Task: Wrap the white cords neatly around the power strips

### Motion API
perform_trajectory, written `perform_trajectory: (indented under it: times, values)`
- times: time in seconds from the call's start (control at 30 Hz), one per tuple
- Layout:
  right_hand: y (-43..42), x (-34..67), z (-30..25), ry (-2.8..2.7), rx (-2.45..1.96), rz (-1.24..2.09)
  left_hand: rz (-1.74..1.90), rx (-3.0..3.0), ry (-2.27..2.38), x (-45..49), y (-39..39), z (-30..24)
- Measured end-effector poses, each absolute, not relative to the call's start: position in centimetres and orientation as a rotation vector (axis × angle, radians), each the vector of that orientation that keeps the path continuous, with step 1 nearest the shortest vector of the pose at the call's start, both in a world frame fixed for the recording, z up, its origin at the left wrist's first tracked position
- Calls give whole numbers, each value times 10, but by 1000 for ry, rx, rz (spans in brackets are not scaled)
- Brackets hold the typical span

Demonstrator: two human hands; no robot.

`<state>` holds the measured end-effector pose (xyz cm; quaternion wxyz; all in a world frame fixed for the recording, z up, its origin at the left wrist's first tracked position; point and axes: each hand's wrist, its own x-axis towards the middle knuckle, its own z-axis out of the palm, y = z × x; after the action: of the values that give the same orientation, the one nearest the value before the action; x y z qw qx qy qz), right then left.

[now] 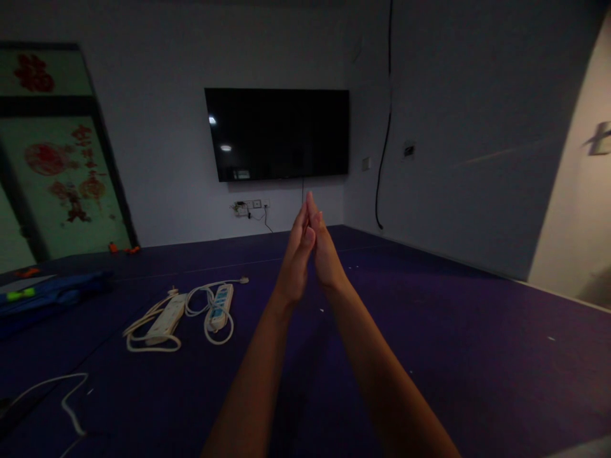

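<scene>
My left hand (294, 264) and my right hand (328, 254) meet in front of me, fingertips together and pointing away and up. Both have their fingers stretched out straight, and I see nothing held between them. The palms face each other, with a narrow gap near the wrists. To the left of my hands, a white power strip with blue sockets (221, 305) lies on the purple floor (410, 331), its cord looped around it. Beside that is a longer white power strip (167, 318) with its own coiled cord.
A black television (281, 133) hangs on the far wall above wall sockets (256, 204). A black cable (383, 159) dangles along the right wall. Blue cloth (67, 289) lies at the left near a door with red decorations (57, 165). A white cable (71, 413) lies at lower left.
</scene>
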<state>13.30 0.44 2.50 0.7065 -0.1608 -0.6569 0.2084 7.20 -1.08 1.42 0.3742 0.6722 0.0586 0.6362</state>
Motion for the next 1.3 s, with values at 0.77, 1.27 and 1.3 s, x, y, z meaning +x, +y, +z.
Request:
perform_trajectory:
  times: [0.77,1.27,1.3]
  values:
    - [-3,114,19,-1560,-414,493,1777,1615,230,56,7,17]
    - [2,128,26,-1526,-408,442,1729,1696,153,71,-3,13]
    - [1,125,25,-1539,-407,431,1752,1675,153,71,-2,13]
